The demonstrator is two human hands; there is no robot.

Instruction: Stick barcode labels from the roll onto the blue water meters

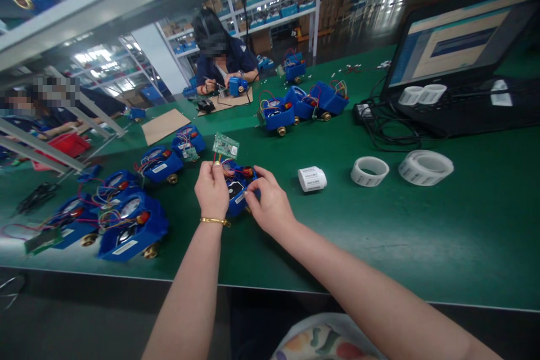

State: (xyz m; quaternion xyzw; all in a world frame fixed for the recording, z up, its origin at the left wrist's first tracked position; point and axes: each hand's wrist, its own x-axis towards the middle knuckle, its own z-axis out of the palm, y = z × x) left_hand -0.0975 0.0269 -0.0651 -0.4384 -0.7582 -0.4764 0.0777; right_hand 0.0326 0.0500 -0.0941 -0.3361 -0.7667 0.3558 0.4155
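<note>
Holding blue unit (234, 207), lbl (240, 198) txt unclear

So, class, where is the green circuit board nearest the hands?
In the head view, the green circuit board is left of centre, just beyond the left hand and the blue housing beside that hand.

Blue housing (237, 206), green circuit board (226, 146), gold bracelet (214, 221), white label roll (309, 180) with black barcodes (312, 175), green tabletop (379, 236)

Laptop (459, 39) — cut off, held housing (236, 207) (partly covered)
</note>
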